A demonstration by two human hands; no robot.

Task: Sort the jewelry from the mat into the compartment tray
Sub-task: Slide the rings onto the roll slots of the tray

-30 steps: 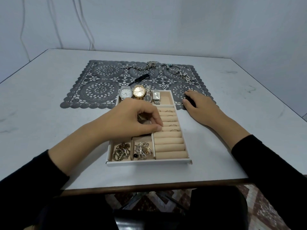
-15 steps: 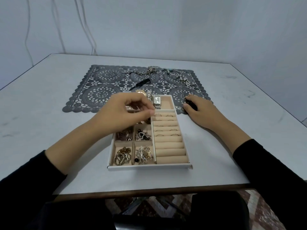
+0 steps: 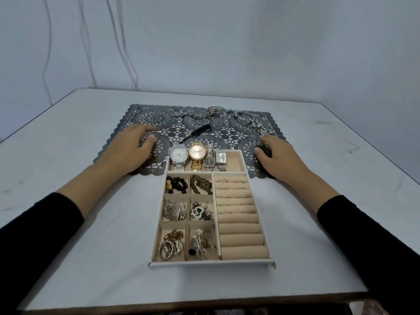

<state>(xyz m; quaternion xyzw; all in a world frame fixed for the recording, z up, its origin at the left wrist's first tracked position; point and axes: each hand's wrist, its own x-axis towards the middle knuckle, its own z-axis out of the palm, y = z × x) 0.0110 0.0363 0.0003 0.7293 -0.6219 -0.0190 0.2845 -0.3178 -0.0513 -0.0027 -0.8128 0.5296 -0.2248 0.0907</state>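
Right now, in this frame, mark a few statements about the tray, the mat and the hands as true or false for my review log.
1. Four watches lie in the far compartment of the tray. True.
2. The left hand holds a ring above the ring rolls. False: it rests on the mat, left of the tray, holding nothing visible.
3. Along the mat's far edge lie chains and bracelets. True.
4. Every ring roll carries rings. False: rings sit only among the far rolls; the near ones are bare.
5. The right hand rests on the mat, right of the tray. True.
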